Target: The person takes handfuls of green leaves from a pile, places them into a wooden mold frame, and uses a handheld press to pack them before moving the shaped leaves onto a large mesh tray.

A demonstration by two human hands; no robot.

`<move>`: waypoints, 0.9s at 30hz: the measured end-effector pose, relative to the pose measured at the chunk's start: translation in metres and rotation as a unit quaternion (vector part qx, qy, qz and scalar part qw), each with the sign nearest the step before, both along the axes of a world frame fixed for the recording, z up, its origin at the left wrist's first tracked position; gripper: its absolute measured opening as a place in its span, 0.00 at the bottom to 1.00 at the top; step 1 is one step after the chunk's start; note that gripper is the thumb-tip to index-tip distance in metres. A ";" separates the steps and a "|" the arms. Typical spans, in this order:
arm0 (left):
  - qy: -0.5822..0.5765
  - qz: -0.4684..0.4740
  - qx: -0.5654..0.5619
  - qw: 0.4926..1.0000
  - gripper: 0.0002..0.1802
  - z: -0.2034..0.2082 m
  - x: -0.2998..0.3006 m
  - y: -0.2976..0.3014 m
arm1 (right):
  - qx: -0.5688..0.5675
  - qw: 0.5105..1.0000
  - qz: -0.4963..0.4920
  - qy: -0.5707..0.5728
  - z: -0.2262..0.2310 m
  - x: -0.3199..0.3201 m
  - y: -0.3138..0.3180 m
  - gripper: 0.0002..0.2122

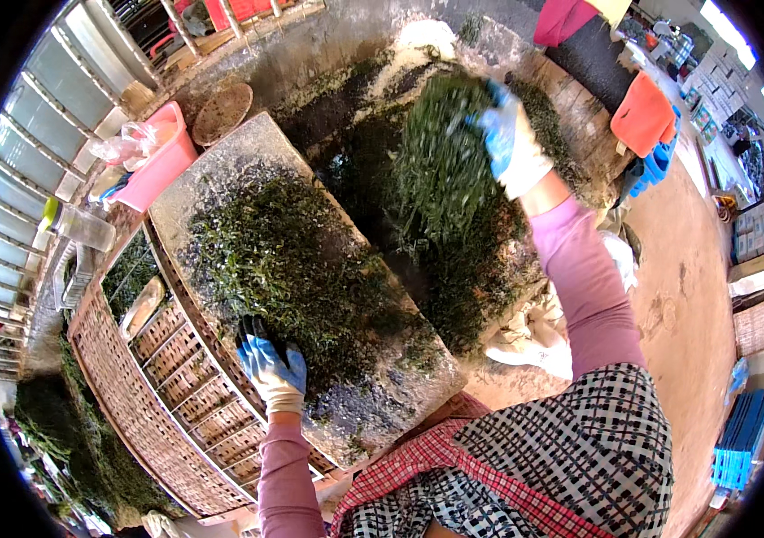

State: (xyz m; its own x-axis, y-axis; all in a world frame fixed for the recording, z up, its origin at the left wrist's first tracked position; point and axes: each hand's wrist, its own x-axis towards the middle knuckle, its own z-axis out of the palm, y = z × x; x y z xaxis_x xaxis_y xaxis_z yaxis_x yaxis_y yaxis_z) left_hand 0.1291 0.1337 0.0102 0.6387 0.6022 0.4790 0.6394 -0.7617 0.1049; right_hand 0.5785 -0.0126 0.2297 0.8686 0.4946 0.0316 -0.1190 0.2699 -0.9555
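My left hand (272,366), in a white glove with blue palm and dark fingertips, rests with its fingers apart against the near left edge of a heap of dark green, chopped-looking leafy plant matter (288,260). That heap covers much of a pale stone-like slab (252,152). Stretched out to the far right, my right hand (515,143) wears a similar glove and is smeared by motion. It grips the side of a bushy clump of green leafy strands (440,152), also blurred, above a dark hollow with more of the same greenery. The clump partly hides its fingers.
Left of the slab stands a woven bamboo frame (130,381) with a wooden-handled tool (142,308) on it. A pink basin (159,166), a round basket (222,115) and a clear bottle (86,226) sit beyond. White sacks (534,336) lie by the hollow; orange cloth (644,115) hangs right.
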 end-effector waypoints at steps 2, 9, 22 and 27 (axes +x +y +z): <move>-0.001 0.001 -0.007 1.000 0.35 0.000 0.005 -0.001 | 0.062 0.990 0.029 -0.122 0.047 0.027 -0.005 0.27; -0.019 -0.003 0.018 1.000 0.34 0.002 -0.004 0.001 | 0.260 0.933 0.067 -0.240 0.221 -0.009 -0.004 0.12; -0.278 -0.018 -0.162 0.947 0.34 0.066 0.044 -0.009 | -0.353 0.731 0.102 -0.575 0.160 -0.007 -0.003 0.26; -0.481 -0.269 -0.283 0.785 0.31 0.158 0.114 -0.022 | -0.334 0.807 0.224 -0.433 0.166 -0.069 -0.009 0.25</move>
State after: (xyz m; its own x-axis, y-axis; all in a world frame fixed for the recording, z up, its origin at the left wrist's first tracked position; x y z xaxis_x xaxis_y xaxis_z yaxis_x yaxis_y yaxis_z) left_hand 0.2431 0.1116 0.1683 0.3804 0.6597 0.6481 -0.3408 -0.5515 0.7614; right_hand 0.5094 -0.0215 0.3956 0.3942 0.9102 0.1269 0.7287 -0.2254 -0.6466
